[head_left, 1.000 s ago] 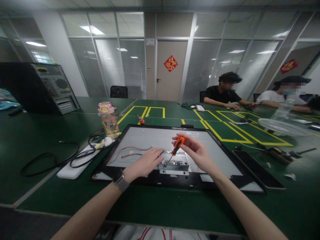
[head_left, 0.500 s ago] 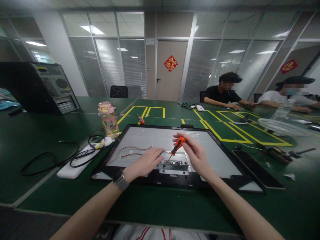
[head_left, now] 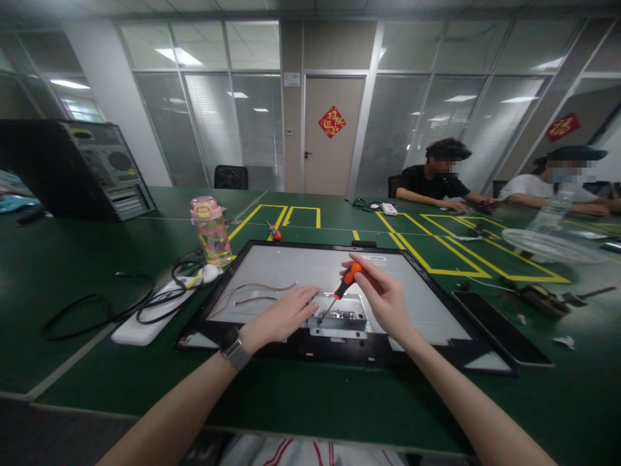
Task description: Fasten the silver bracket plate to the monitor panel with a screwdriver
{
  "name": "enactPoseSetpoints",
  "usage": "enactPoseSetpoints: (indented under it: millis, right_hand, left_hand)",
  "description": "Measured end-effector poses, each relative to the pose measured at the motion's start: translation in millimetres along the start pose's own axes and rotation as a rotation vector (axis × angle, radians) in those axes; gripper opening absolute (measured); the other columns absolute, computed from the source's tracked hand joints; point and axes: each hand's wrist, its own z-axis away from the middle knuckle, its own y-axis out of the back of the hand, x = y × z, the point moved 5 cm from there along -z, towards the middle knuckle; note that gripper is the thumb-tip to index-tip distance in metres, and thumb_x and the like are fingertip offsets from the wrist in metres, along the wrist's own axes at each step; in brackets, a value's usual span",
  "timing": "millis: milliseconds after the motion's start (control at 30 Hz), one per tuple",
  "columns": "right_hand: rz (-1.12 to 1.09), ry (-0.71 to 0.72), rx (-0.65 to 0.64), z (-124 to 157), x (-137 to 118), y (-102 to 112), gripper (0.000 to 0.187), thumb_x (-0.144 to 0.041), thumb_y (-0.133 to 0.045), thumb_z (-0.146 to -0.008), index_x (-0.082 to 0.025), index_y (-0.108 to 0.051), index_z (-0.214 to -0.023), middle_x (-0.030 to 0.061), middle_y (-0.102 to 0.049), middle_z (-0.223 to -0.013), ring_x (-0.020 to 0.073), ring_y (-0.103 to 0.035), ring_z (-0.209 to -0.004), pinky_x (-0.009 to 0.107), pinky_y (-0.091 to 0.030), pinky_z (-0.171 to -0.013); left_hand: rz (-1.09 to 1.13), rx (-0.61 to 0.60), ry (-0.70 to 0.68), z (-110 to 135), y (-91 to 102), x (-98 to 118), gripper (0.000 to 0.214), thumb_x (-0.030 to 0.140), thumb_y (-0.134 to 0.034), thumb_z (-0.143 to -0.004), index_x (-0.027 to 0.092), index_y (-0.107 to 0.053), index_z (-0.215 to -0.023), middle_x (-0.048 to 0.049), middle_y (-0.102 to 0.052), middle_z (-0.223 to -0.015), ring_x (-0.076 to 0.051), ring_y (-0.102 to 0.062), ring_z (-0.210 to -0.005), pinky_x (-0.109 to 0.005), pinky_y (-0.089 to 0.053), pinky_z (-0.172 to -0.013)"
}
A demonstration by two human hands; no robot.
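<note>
- Our right-hand grip (head_left: 388,303), in the head view, is closed with fingers and thumb round the handle of an orange-and-black screwdriver (head_left: 347,282).
- We hold that screwdriver tilted, its shaft slanting down to the left end of a metal bracket (head_left: 347,323); the tip is too small for us to tell what it meets.
- Our left-hand grip (head_left: 281,316) is loosely open, palm down, fingers reaching to the bracket's left end; we cannot tell whether they press on it.
- We see the bracket at the near middle of a black-framed panel (head_left: 301,260), which lies flat on the green worktop (head_left: 310,401).
- Thin wires (head_left: 264,287) lie on the panel, beyond our left hand.
- To our right, just beside the panel, is a dark phone (head_left: 499,327).
</note>
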Motion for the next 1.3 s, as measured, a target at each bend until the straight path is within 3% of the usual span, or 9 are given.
enactPoseSetpoints:
  millis: [167,367,467,600,667,867,1133,1300]
  right_hand:
    - [0.113,0.062,0.127,0,-1,4,0.021,-0.029,-0.069,-0.083,-0.028,-0.073,-0.103,0.0042,-0.064,-0.088,0.02,-0.061,-0.081,0.032,-0.053,-0.066]
    - [-0.021,0.014,0.001,2,1,3,0.03,-0.03,-0.048,-0.095,-0.03,-0.064,-0.121,0.0069,-0.067,-0.115,0.0245,-0.066,-0.1,0.046,-0.049,-0.091]
    - [-0.042,-0.02,0.002,2,2,3,0.03,-0.031,-0.052,-0.094,-0.029,-0.064,-0.121,0.0063,-0.069,-0.108,0.0233,-0.067,-0.096,0.044,-0.051,-0.088]
    - [0.038,0.011,0.09,0,2,5,0.02,-0.031,-0.065,-0.085,-0.028,-0.071,-0.104,0.0037,-0.064,-0.091,0.0205,-0.064,-0.085,0.035,-0.054,-0.072]
    - [0.057,0.021,0.107,0,3,6,0.018,-0.031,-0.066,-0.085,-0.028,-0.072,-0.102,0.0027,-0.062,-0.086,0.0205,-0.063,-0.085,0.034,-0.053,-0.072]
    - [-0.118,-0.056,-0.03,2,10,2,0.031,-0.031,-0.049,-0.095,-0.03,-0.061,-0.124,0.0064,-0.066,-0.118,0.0237,-0.066,-0.102,0.045,-0.05,-0.093]
    - [0.113,0.031,0.122,4,15,5,0.024,-0.031,-0.061,-0.088,-0.028,-0.068,-0.111,0.0033,-0.065,-0.092,0.0192,-0.063,-0.084,0.036,-0.053,-0.077]
    - [-0.03,0.015,0.04,5,11,2,0.032,-0.03,-0.048,-0.095,-0.029,-0.06,-0.125,0.0067,-0.066,-0.113,0.0218,-0.067,-0.095,0.044,-0.053,-0.088]
  left_hand:
    - [-0.009,0.005,-0.022,1,-0.1,0,0.043,0.039,-0.027,-0.104,0.017,-0.043,-0.138,-0.0108,-0.051,-0.14,-0.021,-0.046,-0.129,-0.04,-0.026,-0.115]
    - [-0.057,-0.024,-0.079,1,-0.9,2,0.04,0.026,-0.027,-0.103,0.015,-0.041,-0.139,-0.0118,-0.048,-0.143,-0.022,-0.043,-0.133,-0.039,-0.024,-0.116]
    - [-0.037,-0.037,-0.021,1,0.4,0,0.041,0.026,-0.032,-0.1,0.016,-0.041,-0.139,-0.0108,-0.048,-0.143,-0.021,-0.043,-0.133,-0.038,-0.023,-0.117]
    - [0.001,-0.05,0.041,3,1.1,-5,0.045,0.031,-0.037,-0.099,0.018,-0.038,-0.142,-0.0096,-0.043,-0.148,-0.023,-0.037,-0.137,-0.038,-0.022,-0.117]
    - [0.013,-0.066,0.063,4,0.7,-9,0.047,0.033,-0.039,-0.098,0.018,-0.036,-0.143,-0.0095,-0.04,-0.15,-0.024,-0.034,-0.14,-0.039,-0.021,-0.117]
    - [0.046,-0.118,0.094,6,2.0,-12,0.057,0.03,-0.048,-0.092,0.017,-0.034,-0.145,-0.0097,-0.036,-0.153,-0.028,-0.026,-0.143,-0.043,-0.022,-0.117]
    - [0.032,-0.108,0.059,5,0.4,-10,0.064,0.031,-0.057,-0.087,0.018,-0.034,-0.145,-0.0108,-0.037,-0.152,-0.028,-0.029,-0.142,-0.043,-0.019,-0.118]
    - [0.036,-0.094,0.036,5,-0.3,-11,0.065,0.029,-0.058,-0.086,0.017,-0.034,-0.144,-0.0111,-0.038,-0.151,-0.028,-0.033,-0.14,-0.043,-0.019,-0.118]
